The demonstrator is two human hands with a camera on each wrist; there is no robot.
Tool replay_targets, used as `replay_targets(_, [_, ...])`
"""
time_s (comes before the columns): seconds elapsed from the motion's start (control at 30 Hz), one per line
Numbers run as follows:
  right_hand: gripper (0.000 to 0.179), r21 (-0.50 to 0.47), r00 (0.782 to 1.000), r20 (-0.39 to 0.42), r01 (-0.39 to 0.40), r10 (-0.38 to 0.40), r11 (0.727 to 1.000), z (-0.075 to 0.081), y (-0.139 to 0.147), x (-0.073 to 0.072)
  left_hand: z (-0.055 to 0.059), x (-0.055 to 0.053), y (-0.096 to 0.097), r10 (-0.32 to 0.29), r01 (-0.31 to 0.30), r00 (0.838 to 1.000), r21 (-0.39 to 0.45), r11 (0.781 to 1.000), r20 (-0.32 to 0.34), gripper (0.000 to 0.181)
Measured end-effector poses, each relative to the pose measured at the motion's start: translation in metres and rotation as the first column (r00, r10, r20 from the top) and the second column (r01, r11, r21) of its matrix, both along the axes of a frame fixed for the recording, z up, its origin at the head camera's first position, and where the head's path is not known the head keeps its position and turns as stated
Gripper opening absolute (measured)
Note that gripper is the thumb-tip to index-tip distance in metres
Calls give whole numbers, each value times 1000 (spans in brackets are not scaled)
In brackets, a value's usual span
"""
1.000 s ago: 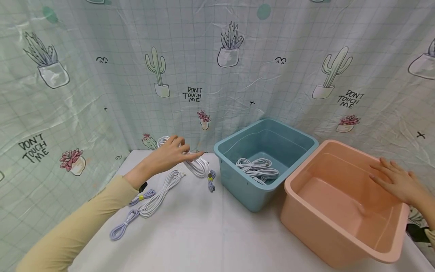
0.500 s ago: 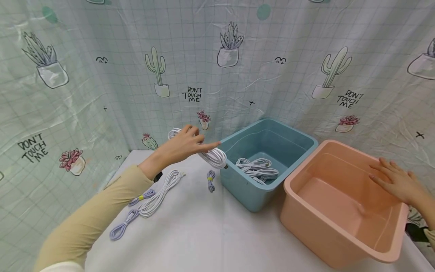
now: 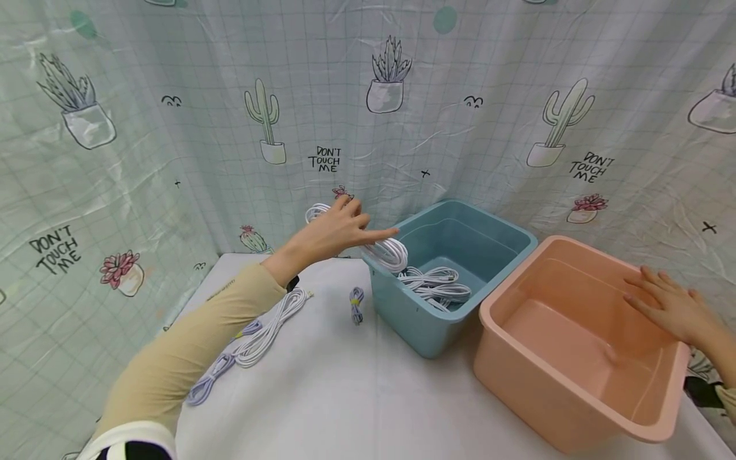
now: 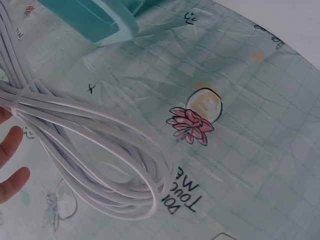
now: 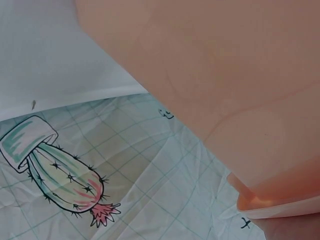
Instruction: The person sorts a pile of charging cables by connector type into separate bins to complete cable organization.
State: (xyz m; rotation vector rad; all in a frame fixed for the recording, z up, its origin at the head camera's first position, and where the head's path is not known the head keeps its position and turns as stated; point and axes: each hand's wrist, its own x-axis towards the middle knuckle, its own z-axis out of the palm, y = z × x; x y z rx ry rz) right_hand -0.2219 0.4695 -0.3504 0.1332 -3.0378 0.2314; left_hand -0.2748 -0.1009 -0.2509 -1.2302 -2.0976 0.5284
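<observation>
My left hand [image 3: 336,229] grips a tied coil of white cable [image 3: 390,254] around its middle, with a loop sticking out at each end. The near loop overlaps the left rim of the teal bin [image 3: 405,305] in the head view. Up close in the left wrist view, the coiled cable [image 4: 110,155] fans out into a wide loop below its tie. Inside the teal bin lie several bundled white cables [image 3: 434,286]. On the right, my right hand [image 3: 669,306] rests over the far right side of the pink bin [image 3: 535,370], fingers spread and holding nothing.
A long white cable bundle [image 3: 273,332] lies on the white table [image 3: 328,396] at left. Near it are purple cables [image 3: 209,381], partly behind my sleeve. Another purple cable [image 3: 356,305] with a yellow tie lies beside the teal bin. A cactus-print curtain [image 3: 322,83] hangs behind.
My left hand has lifted the white cable and carried it rightward from above the table to the teal bin's left rim. The right hand and both bins have stayed put.
</observation>
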Motion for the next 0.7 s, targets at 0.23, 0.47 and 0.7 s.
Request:
replay_targets(0.23, [66, 12, 1000, -1, -2, 2, 1000, -1, 1, -1, 6, -3, 21, -12, 12, 1000, -19, 1000, 8, 63])
replay_targets(0.47, [65, 24, 1000, -12, -6, 6, 1000, -2, 2, -2, 9, -10, 45, -35, 34, 999, -39, 999, -17, 61])
replay_targets(0.7, [66, 21, 1000, -13, -3, 3, 1000, -3, 2, -2, 8, -15, 67, -37, 39, 999, -58, 998, 20, 63])
